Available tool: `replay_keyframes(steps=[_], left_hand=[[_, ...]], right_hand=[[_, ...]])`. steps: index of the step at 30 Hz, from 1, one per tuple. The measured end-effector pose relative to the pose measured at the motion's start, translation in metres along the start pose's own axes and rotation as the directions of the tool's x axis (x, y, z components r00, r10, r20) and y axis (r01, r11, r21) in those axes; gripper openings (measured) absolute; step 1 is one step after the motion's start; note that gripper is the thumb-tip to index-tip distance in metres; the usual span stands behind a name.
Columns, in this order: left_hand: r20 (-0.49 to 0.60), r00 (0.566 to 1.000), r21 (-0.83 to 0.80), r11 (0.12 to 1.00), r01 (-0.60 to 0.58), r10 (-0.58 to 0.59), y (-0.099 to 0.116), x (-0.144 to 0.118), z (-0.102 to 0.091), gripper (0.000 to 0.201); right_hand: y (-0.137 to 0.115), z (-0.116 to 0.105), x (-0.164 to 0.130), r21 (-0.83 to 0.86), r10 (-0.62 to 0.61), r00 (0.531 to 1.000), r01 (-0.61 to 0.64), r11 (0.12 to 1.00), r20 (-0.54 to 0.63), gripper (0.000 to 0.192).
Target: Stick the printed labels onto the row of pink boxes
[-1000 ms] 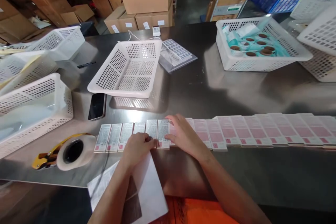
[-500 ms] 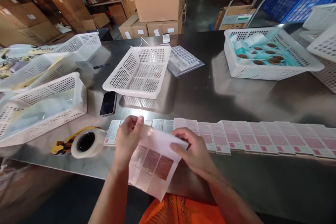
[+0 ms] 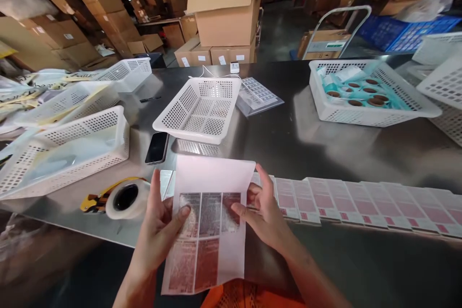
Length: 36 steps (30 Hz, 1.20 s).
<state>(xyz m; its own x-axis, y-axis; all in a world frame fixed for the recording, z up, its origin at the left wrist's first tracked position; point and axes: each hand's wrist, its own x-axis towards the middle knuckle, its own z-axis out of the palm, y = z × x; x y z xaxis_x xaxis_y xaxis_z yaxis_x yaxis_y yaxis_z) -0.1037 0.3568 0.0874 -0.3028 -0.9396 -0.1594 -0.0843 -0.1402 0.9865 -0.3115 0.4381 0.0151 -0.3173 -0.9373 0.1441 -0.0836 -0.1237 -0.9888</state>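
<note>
Both hands hold up a white sheet of printed labels (image 3: 211, 173) above the table's front edge. Dark rectangular labels fill its middle and lower left, while the lower right part is blank. My left hand (image 3: 159, 228) grips the left side, its thumb on the front and index finger pointing up. On the right side my right hand (image 3: 265, 211) pinches the sheet, thumb in front and fingers behind. Beyond the sheet runs a row of overlapping flat packets (image 3: 352, 202) with pinkish printing, partly hidden by my hands and the sheet.
A white perforated basket (image 3: 198, 106) stands ahead, beside papers in a clear sleeve (image 3: 258, 96). To the left lie a phone (image 3: 157, 148), a tape dispenser with clear tape (image 3: 126, 197) and more baskets (image 3: 72, 149). Another basket (image 3: 368, 110) at right holds turquoise-wrapped rolls. Cardboard boxes (image 3: 227, 19) stand behind.
The sheet has come from tilted and partly folded to upright and spread out facing me. My hands have moved to its left and right sides. The camera view has tipped up slightly.
</note>
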Motion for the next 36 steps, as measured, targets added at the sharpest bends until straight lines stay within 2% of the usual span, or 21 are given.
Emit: replay_keyframes(steps=[3,5,7,10,13,16,19,21,23,24,25,27,28,30,33,36], left_hand=[[0.003,0.999,0.123,0.992,-0.039,0.039,-0.003,-0.001,-0.010,0.100],[0.009,0.996,0.258,0.962,-0.090,0.091,-0.003,0.000,-0.017,0.086],[0.064,0.992,0.384,0.915,-0.121,0.105,0.000,0.001,-0.023,0.070],[0.131,0.989,0.471,0.874,-0.122,0.068,0.010,0.002,-0.027,0.068],[0.108,0.990,0.512,0.849,-0.130,0.086,0.018,-0.001,-0.026,0.066],[0.087,0.977,0.607,0.767,-0.209,0.197,0.023,-0.006,-0.025,0.042],[0.150,0.917,0.718,0.596,-0.358,0.370,0.027,-0.013,-0.029,0.021],[0.206,0.833,0.765,0.446,-0.464,0.513,0.033,-0.017,-0.035,0.014],[0.221,0.736,0.785,0.331,-0.523,0.640,0.039,-0.019,-0.041,0.011],[0.225,0.717,0.776,0.324,-0.542,0.660,0.041,-0.020,-0.043,0.012],[0.227,0.733,0.752,0.363,-0.550,0.641,0.043,-0.020,-0.044,0.015],[0.217,0.844,0.675,0.549,-0.492,0.490,0.043,-0.018,-0.041,0.023],[0.197,0.896,0.632,0.647,-0.426,0.397,0.040,-0.017,-0.037,0.026],[0.117,0.959,0.574,0.771,-0.277,0.258,0.031,-0.014,-0.028,0.034],[-0.014,0.983,0.575,0.805,-0.143,0.184,0.015,-0.012,-0.014,0.037],[-0.025,0.983,0.592,0.795,-0.133,0.183,0.005,-0.012,-0.007,0.035]], right_hand=[[0.000,0.000,-0.004,-0.078,0.056,0.998,-0.053,0.996,0.041,0.087],[-0.004,-0.004,-0.005,-0.158,0.054,0.997,-0.044,0.986,0.063,0.084],[-0.010,-0.009,-0.004,-0.237,0.009,0.991,0.022,0.971,0.131,0.071],[-0.021,-0.015,-0.001,-0.281,-0.080,0.976,0.137,0.950,0.205,0.054],[-0.029,-0.017,-0.003,-0.233,-0.096,0.987,0.125,0.964,0.130,0.052],[-0.036,-0.015,-0.008,-0.265,-0.136,0.990,0.143,0.954,0.045,0.039],[-0.047,-0.013,-0.013,-0.386,-0.313,0.950,0.288,0.876,-0.002,0.023],[-0.056,-0.011,-0.014,-0.412,-0.408,0.913,0.376,0.830,0.013,0.027],[-0.064,-0.009,-0.016,-0.306,-0.422,0.905,0.416,0.857,0.047,0.029],[-0.067,-0.008,-0.017,-0.223,-0.389,0.919,0.392,0.893,0.056,0.028],[-0.069,-0.007,-0.017,-0.141,-0.334,0.941,0.338,0.931,0.051,0.026],[-0.070,-0.006,-0.019,-0.040,-0.181,0.983,0.181,0.983,0.007,0.020],[-0.068,-0.006,-0.019,-0.024,-0.102,0.995,0.102,0.995,-0.019,0.016],[-0.062,-0.007,-0.020,-0.025,0.013,0.999,-0.014,1.000,-0.047,0.010],[-0.049,-0.010,-0.021,-0.062,0.119,0.992,-0.121,0.991,-0.027,0.016],[-0.039,-0.012,-0.021,-0.062,0.145,0.989,-0.146,0.987,-0.024,0.016]])
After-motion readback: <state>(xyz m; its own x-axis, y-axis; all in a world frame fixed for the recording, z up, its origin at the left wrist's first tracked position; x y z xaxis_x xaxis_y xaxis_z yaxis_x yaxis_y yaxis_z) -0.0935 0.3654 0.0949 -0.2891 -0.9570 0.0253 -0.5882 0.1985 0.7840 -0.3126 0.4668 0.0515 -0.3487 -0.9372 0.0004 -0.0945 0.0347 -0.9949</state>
